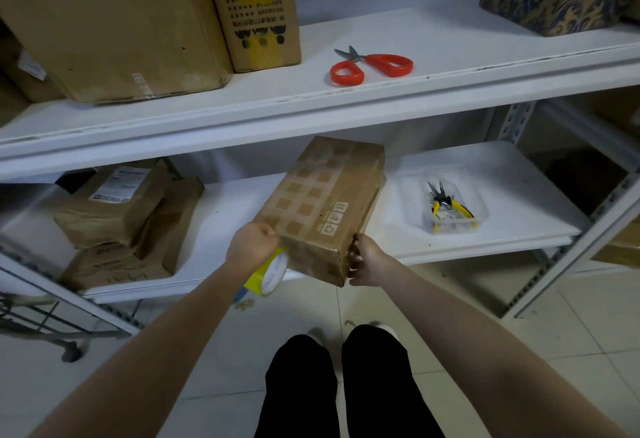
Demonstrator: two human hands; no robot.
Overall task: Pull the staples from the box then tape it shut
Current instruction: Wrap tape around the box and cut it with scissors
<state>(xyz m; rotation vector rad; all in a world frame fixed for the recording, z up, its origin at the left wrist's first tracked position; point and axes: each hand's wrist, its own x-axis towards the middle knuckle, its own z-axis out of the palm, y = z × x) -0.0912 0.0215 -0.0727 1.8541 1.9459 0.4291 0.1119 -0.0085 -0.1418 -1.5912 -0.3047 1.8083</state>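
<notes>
Left hand (252, 243) curls around the yellow tape roll (273, 273) against the box (325, 209); my right hand (367, 259) grips its near corner. I see the box angled over the front edge of the lower shelf (485, 229).

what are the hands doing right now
left hand: fingers curled, apparently gripping the yellow tape roll beside the box.
right hand: gripping the box's near right corner.

You see a brown box (322, 209) printed with a grid of darker squares, a yellow tape roll (270, 273) with a white core, red-handled scissors (372, 65), yellow-handled pliers (446, 207), and white shelves (450, 39).
</notes>
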